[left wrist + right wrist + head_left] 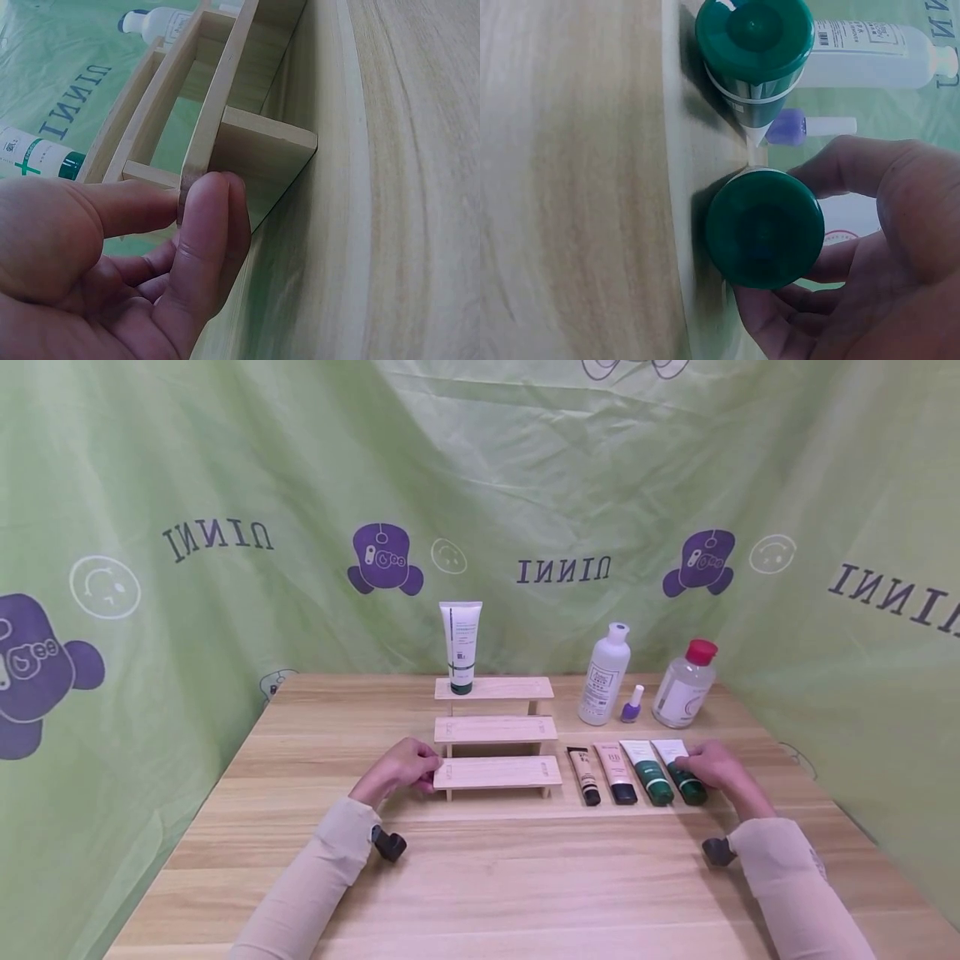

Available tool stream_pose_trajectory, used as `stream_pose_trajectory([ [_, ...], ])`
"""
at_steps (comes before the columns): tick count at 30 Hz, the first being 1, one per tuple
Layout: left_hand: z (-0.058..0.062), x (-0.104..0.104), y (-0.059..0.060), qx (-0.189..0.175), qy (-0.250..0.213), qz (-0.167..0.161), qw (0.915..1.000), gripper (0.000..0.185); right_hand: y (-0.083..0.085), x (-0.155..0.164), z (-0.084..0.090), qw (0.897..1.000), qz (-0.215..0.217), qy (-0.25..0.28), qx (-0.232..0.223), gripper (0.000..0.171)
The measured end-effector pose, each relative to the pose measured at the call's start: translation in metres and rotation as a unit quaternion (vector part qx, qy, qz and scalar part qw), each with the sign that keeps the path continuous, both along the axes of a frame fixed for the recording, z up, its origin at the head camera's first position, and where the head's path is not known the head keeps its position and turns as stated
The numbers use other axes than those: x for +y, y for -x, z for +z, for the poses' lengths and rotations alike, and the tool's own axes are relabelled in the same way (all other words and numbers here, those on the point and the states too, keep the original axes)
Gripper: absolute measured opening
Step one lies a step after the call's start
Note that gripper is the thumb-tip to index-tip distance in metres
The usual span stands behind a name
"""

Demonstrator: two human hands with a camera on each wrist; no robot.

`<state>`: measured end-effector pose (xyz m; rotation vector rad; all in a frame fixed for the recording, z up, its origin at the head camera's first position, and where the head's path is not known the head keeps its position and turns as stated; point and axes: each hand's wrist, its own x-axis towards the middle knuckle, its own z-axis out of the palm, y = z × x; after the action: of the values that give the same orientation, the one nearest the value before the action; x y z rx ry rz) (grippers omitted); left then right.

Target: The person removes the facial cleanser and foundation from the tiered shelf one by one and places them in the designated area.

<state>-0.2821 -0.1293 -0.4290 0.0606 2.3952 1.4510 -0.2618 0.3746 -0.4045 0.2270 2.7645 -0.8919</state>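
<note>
Finding: the work in hand appears to be at an early stage. A single upright white tube stands cap-down on the top tier of the three-step wooden rack; that much is judged done.

Outstanding items, on the table to the right of the rack: four tubes lie in a row with caps toward the person — a black-capped tube, a pink tube, a green-and-white tube and the end tube. Behind them stand a white bottle, a purple nail-polish bottle and a red-capped bottle.

Hands: the left hand pinches the left end of the bottom tier between thumb and fingers. The right hand grips the end tube, thumb and fingers curled about its sides — whether it is raised at all cannot be told.
</note>
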Motion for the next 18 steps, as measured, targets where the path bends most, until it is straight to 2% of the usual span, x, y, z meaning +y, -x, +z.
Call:
stream_pose_trajectory([
  [5,-0.0005,0.0002,-0.0008,0.001,-0.002,-0.001,1.0,0.017,-0.0014,-0.0003,-0.0025,1.0,-0.011,-0.015,-0.007,0.039],
  [18,-0.0026,-0.0001,0.0009,0.002,-0.01,0.0,0.9999,0.017,-0.0032,-0.0043,-0.0022,0.999,-0.028,-0.026,0.006,0.038],
])
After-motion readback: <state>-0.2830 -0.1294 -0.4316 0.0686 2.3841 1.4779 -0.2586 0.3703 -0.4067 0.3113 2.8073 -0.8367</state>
